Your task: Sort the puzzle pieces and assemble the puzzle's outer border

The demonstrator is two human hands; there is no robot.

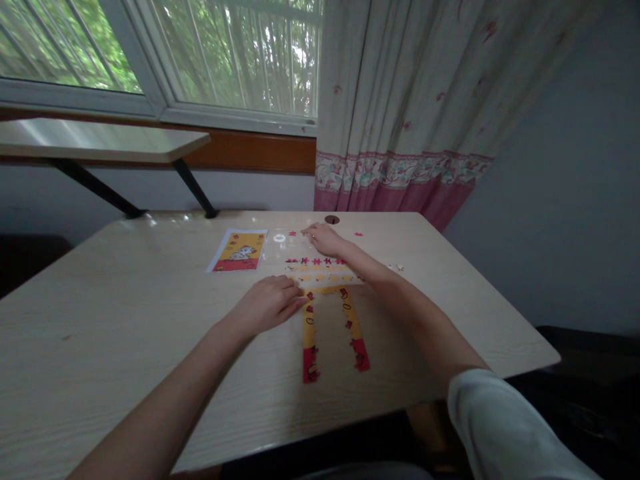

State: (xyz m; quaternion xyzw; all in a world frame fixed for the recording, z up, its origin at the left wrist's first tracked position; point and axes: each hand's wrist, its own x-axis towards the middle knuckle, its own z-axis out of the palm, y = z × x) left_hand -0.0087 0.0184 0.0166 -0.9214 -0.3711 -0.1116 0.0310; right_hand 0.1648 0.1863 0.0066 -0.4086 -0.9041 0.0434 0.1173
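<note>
A partly joined jigsaw puzzle border [309,333] lies on the table in front of me, yellow with red lower ends and bare wood inside. My left hand [273,303] rests at its upper left corner, fingers loosely bent and thumb apart, holding nothing visible. Farther back, my right hand [324,239] reaches over the table with its index finger stretched to the left. Its fingertip is at a small reddish bit, too small to make out clearly. A red puzzle piece [293,233] lies just left of that fingertip. Rows of loose red pieces [317,261] and yellow pieces [320,277] lie between the hands and the border.
Left of the pieces lies a picture sheet [240,252] with a white animal on yellow and red. Another red piece [359,234] and pale pieces [399,267] sit to the right. A round cable hole [332,219] is near the back edge. A raised shelf [100,143] stands back left.
</note>
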